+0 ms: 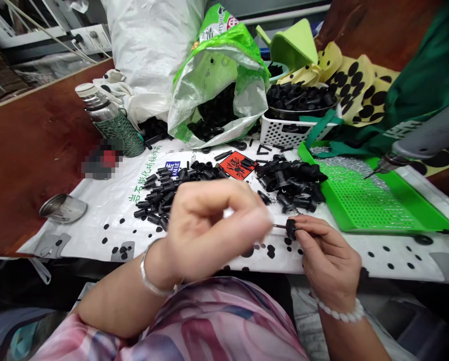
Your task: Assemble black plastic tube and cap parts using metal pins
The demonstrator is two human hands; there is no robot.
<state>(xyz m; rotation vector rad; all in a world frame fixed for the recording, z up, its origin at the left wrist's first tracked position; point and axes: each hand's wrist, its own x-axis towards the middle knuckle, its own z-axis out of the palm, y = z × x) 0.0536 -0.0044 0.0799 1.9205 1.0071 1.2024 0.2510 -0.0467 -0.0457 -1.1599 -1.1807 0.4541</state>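
Note:
My left hand, blurred by motion, is curled with thumb and fingertips pinched together. From its fingertips a thin dark rod runs across to a small black plastic part. That part sits in the fingertips of my right hand, which pinches it over the table's front edge. Behind my left hand lies a pile of ribbed black plugs, partly covered by the hand. Larger black flanged pieces are heaped behind my right hand.
A green tray of small metal screws stands at right, with a power screwdriver hanging above it. An open green-and-white bag and a white basket hold black parts. A thermos and a tin stand left.

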